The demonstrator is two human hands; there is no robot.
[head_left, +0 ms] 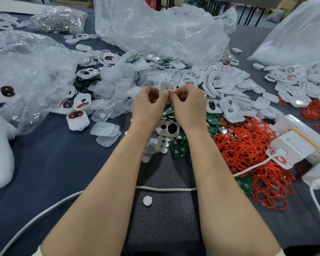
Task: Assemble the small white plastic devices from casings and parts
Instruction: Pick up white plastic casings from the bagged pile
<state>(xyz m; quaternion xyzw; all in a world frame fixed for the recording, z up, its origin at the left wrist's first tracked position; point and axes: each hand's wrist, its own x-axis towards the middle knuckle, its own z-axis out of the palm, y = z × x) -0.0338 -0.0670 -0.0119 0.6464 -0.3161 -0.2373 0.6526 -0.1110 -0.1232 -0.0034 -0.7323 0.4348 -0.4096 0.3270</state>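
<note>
- Writing shows only on the white charger block (pixel 292 145) at the right: a grey lightning mark with one line of grey text beside it, too small and turned sideways to read.
- The left hand (pixel 148 106) has its fingers curled, and thumb and fingertips pinch the lower part of a white casing (pixel 166 86), which stands upright above the piles at the middle of the table.
- The right hand (pixel 188 106) touches the left one, fingers curled; it seems to pinch a thin red ring (pixel 170 92) against the casing's edge, though the knuckles hide most of it.
- Behind and to the right of the hands lies a heap of white casings (pixel 220 84).
- Under the wrists lie green circuit boards (pixel 177 147) and small white discs (pixel 163 145).
- A pile of red rings (pixel 248 156) spreads to the right, reaching up to the charger block.
- Clear lids (pixel 107 133) lie to the left of the left forearm, near a crumpled clear bag (pixel 26 74).
- A white cable (pixel 166 189) crosses the dark mat (pixel 164 218) between the forearms.
- The widest uncovered stretch of dark blue cloth (pixel 54 163) is at the near left.
</note>
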